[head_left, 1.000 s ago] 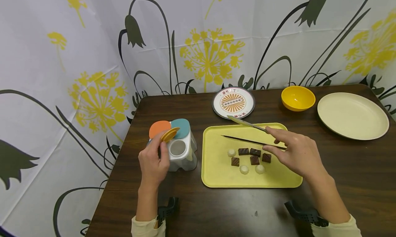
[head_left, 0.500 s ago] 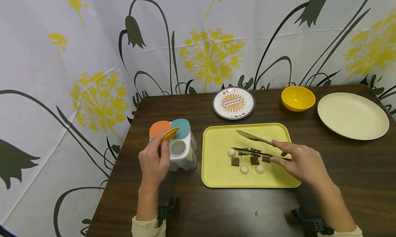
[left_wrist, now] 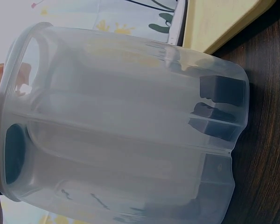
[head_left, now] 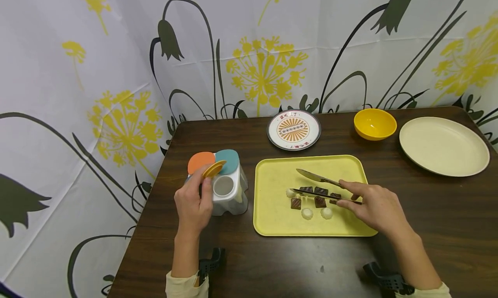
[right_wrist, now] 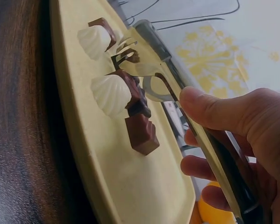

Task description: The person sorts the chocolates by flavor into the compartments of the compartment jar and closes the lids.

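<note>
In the head view, my left hand (head_left: 193, 205) pinches a yellow-orange lid (head_left: 213, 169) over the translucent container (head_left: 235, 203). Beside that lid, the container's round opening (head_left: 223, 186) is uncovered. The left wrist view shows dark blocks (left_wrist: 221, 91) at the container's bottom. My right hand (head_left: 375, 207) holds metal tongs (head_left: 319, 177), their arms spread, above a yellow tray (head_left: 350, 224). On it lie several dark chocolates (head_left: 295, 203) and white, ridged sweets (head_left: 307, 213). The lower arm overlaps the back chocolates. One tong tip is fork-shaped in the right wrist view, close to the chocolates.
Orange (head_left: 200, 161) and teal (head_left: 227, 161) lids cover other container openings. Behind the tray lies a patterned plate (head_left: 293, 144). A yellow bowl (head_left: 375, 124) and a cream oval platter (head_left: 443, 146) stand at the back right. A patterned cloth hangs behind the table.
The tongs have come down and toward me, from the tray's far edge to over the sweets, then shifted slightly left. My left hand with the lid has stayed put.
</note>
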Demonstrator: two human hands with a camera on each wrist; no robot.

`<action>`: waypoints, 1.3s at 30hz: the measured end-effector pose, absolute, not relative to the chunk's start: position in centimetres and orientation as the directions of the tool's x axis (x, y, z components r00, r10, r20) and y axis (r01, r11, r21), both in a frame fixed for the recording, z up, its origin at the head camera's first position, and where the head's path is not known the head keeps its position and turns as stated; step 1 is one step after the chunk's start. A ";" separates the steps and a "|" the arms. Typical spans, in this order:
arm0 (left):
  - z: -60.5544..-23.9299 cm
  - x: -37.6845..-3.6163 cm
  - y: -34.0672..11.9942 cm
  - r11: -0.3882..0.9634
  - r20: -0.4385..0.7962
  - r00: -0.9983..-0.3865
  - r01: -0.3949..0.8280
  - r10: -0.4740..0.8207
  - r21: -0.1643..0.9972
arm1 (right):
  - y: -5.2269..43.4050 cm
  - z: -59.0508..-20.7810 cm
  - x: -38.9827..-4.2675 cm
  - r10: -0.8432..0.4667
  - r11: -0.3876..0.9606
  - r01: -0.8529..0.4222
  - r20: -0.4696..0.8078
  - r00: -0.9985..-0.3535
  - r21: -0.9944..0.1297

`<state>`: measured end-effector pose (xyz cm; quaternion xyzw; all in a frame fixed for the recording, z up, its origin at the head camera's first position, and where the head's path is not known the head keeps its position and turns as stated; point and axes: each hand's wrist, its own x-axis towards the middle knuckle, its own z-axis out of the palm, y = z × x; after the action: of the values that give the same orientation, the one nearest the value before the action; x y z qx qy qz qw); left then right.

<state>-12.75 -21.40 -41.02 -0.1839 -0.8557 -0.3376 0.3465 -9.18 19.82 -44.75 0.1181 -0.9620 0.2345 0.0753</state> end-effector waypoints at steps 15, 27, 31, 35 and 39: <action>-40.8 -12.7 -21.3 0.709 0.728 -0.680 0.556 0.087 0.434 | 19.5 -45.0 -9.2 -0.181 0.861 -0.236 0.162 -0.970 -0.451; -40.8 -12.6 -21.3 0.708 0.720 -0.689 0.548 0.080 0.446 | 19.3 -44.8 -9.1 -0.165 0.862 -0.242 0.204 -0.965 -0.446; -40.8 -12.6 -21.4 0.710 0.722 -0.687 0.549 0.082 0.441 | 19.3 -44.9 -9.1 -0.162 0.862 -0.249 0.227 -0.960 -0.441; -40.8 -12.7 -21.4 0.709 0.724 -0.685 0.552 0.085 0.439 | 19.2 -45.0 -9.2 -0.164 0.863 -0.265 0.258 -0.952 -0.430; -40.8 -12.7 -21.3 0.708 0.724 -0.684 0.553 0.085 0.439 | 19.3 -45.2 -9.1 -0.164 0.865 -0.276 0.283 -0.945 -0.420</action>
<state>-12.68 -21.32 -40.80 -0.1866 -0.8550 -0.3331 0.3509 -9.09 19.26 -45.17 0.1149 -0.9581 0.2335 0.1199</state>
